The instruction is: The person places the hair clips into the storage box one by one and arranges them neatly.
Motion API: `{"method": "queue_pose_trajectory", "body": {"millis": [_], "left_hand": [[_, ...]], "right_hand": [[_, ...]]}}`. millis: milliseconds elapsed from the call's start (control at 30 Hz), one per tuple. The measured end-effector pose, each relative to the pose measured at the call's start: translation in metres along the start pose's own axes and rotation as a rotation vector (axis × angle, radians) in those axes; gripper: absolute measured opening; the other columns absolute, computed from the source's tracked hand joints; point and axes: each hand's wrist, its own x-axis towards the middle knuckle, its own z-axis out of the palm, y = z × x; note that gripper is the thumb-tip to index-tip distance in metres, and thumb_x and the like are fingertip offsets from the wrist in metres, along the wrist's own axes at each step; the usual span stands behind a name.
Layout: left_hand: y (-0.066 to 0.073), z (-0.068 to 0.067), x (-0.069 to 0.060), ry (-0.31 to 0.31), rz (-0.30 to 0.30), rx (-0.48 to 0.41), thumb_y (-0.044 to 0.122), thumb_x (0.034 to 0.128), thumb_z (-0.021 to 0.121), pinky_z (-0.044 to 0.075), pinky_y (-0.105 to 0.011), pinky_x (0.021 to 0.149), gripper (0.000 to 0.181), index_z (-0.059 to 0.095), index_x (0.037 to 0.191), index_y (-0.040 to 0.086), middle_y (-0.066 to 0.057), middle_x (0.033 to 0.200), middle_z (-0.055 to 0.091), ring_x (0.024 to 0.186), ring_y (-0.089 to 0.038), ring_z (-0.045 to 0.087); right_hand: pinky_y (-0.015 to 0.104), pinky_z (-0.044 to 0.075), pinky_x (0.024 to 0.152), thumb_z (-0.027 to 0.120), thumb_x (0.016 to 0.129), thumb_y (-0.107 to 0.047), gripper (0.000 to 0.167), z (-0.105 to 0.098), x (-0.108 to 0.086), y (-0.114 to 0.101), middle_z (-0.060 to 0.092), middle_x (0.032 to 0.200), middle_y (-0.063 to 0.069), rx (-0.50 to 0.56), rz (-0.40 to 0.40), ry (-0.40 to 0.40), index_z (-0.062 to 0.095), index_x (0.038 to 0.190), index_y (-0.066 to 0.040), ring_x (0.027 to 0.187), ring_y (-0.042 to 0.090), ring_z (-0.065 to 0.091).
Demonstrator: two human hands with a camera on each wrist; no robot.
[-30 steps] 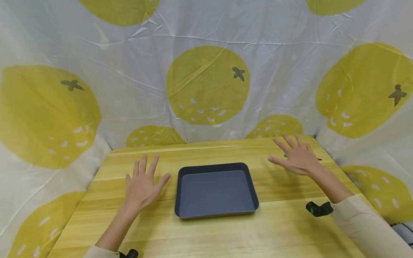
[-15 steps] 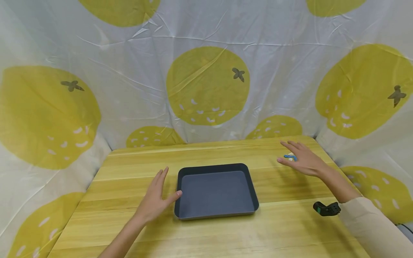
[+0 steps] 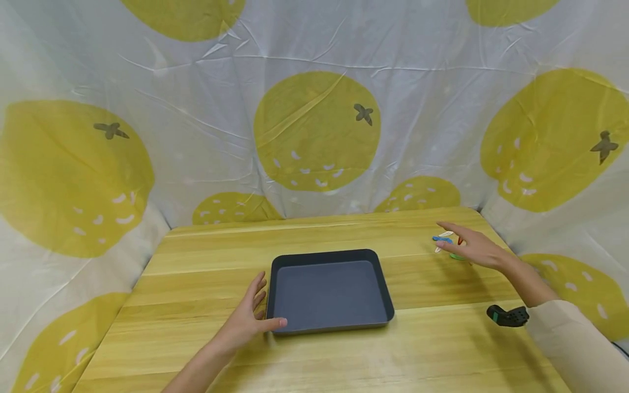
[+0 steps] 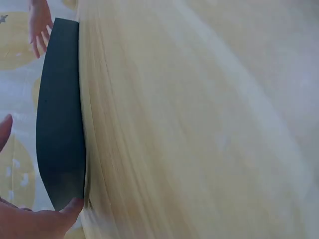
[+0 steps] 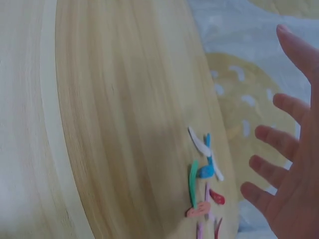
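At the near left corner of the dark grey tray [image 3: 329, 292] is my left hand [image 3: 243, 322], its thumb over the near rim and its fingers beside the left wall. The left wrist view has the thumb of that hand [image 4: 42, 221] touching the end of the tray wall [image 4: 60, 114]. My right hand [image 3: 476, 249] hovers, holding nothing, over small coloured pieces, among them a blue one [image 3: 441, 239]. In the right wrist view, the fingers of this hand [image 5: 296, 184] are spread beside green [image 5: 193, 181], blue [image 5: 205, 172] and red [image 5: 217, 197] pieces.
A wooden table [image 3: 196, 256] bears the tray near its middle and the small pieces at its far right. White cloth with yellow fruit prints [image 3: 316, 131] hangs behind and at both sides. A black wrist device [image 3: 508, 316] sits by the right sleeve [image 3: 570, 333].
My left hand has moved right and nearer, from beside the tray to its near left corner. My right hand has shifted right with its fingers less spread, uncovering more of the coloured pieces.
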Motion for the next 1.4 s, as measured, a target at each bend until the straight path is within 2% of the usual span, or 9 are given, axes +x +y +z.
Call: {"method": "queue_pose_trajectory", "body": {"millis": [100, 233, 400, 533, 633, 867, 1000, 1167, 1400], "left_hand": [[-0.002, 0.0, 0.0, -0.015, -0.025, -0.078, 0.001, 0.0792, 0.089, 0.023, -0.063, 0.117, 0.123, 0.003, 0.166, 0.011, -0.023, 0.169, 0.008, 0.153, -0.047, 0.01], [-0.007, -0.002, 0.001, -0.038, -0.062, -0.149, -0.006, 0.0767, 0.087, 0.021, -0.063, 0.117, 0.122, 0.006, 0.166, 0.009, -0.024, 0.169, 0.01, 0.153, -0.047, 0.01], [-0.011, -0.006, 0.001, -0.095, -0.091, -0.203, -0.011, 0.0792, 0.082, 0.021, -0.064, 0.117, 0.118, 0.005, 0.166, 0.008, -0.023, 0.17, 0.005, 0.153, -0.047, 0.007], [-0.012, -0.009, -0.001, -0.109, -0.1, -0.212, -0.014, 0.0802, 0.079, 0.023, -0.063, 0.117, 0.115, 0.006, 0.166, 0.008, -0.023, 0.17, 0.004, 0.153, -0.047, 0.007], [-0.011, -0.01, -0.002, -0.11, -0.099, -0.215, -0.016, 0.0797, 0.077, 0.028, -0.059, 0.116, 0.112, 0.008, 0.165, 0.006, -0.023, 0.169, 0.005, 0.153, -0.047, 0.008], [-0.01, -0.01, -0.002, -0.145, -0.09, -0.238, -0.017, 0.0806, 0.075, 0.039, -0.048, 0.111, 0.11, 0.007, 0.165, 0.004, -0.024, 0.169, 0.002, 0.153, -0.048, 0.009], [-0.01, -0.01, -0.001, -0.149, -0.087, -0.241, -0.017, 0.0808, 0.075, 0.042, -0.044, 0.108, 0.109, 0.009, 0.165, 0.005, -0.024, 0.169, 0.003, 0.153, -0.048, 0.01], [-0.011, -0.01, 0.0, -0.139, -0.094, -0.229, -0.017, 0.0804, 0.076, 0.039, -0.048, 0.11, 0.109, 0.011, 0.165, 0.007, -0.023, 0.169, 0.005, 0.152, -0.047, 0.011], [-0.011, -0.009, 0.002, -0.134, -0.1, -0.227, -0.018, 0.08, 0.075, 0.034, -0.055, 0.113, 0.109, 0.011, 0.165, 0.007, -0.023, 0.169, 0.004, 0.152, -0.048, 0.01]], "right_hand": [[0.06, 0.049, 0.082, 0.051, 0.108, -0.045, 0.071, -0.001, -0.002, 0.007, 0.038, 0.155, 0.03, 0.026, 0.027, -0.015, 0.028, 0.163, -0.005, 0.121, 0.047, 0.052], [0.074, 0.04, 0.093, 0.049, 0.109, -0.045, 0.072, -0.001, -0.005, 0.016, 0.035, 0.156, 0.033, 0.101, 0.069, -0.038, 0.025, 0.163, -0.004, 0.135, 0.058, 0.039], [0.07, 0.043, 0.095, 0.046, 0.111, -0.04, 0.069, -0.002, -0.009, 0.026, 0.037, 0.152, 0.037, 0.21, 0.086, -0.063, 0.025, 0.161, 0.001, 0.129, 0.06, 0.045], [0.071, 0.04, 0.101, 0.042, 0.112, -0.038, 0.066, -0.002, -0.01, 0.032, 0.032, 0.155, 0.038, 0.285, 0.083, -0.091, 0.029, 0.158, 0.007, 0.131, 0.06, 0.043], [0.07, 0.037, 0.105, 0.041, 0.112, -0.037, 0.066, -0.002, -0.011, 0.037, 0.033, 0.154, 0.039, 0.324, 0.087, -0.104, 0.03, 0.156, 0.01, 0.136, 0.059, 0.038], [0.065, 0.039, 0.106, 0.039, 0.113, -0.037, 0.065, -0.003, -0.016, 0.053, 0.044, 0.146, 0.039, 0.377, 0.141, -0.096, 0.034, 0.151, 0.016, 0.134, 0.055, 0.044], [0.058, 0.045, 0.104, 0.039, 0.113, -0.037, 0.067, -0.005, -0.02, 0.062, 0.049, 0.141, 0.039, 0.374, 0.167, -0.06, 0.032, 0.151, 0.018, 0.131, 0.053, 0.049], [0.051, 0.05, 0.1, 0.041, 0.113, -0.038, 0.069, -0.01, -0.025, 0.072, 0.048, 0.141, 0.041, 0.322, 0.205, -0.011, 0.034, 0.149, 0.02, 0.127, 0.052, 0.054], [0.057, 0.05, 0.095, 0.048, 0.11, -0.038, 0.064, -0.015, -0.034, 0.091, 0.043, 0.145, 0.042, 0.156, 0.256, 0.034, 0.047, 0.143, 0.016, 0.124, 0.055, 0.053]]}}
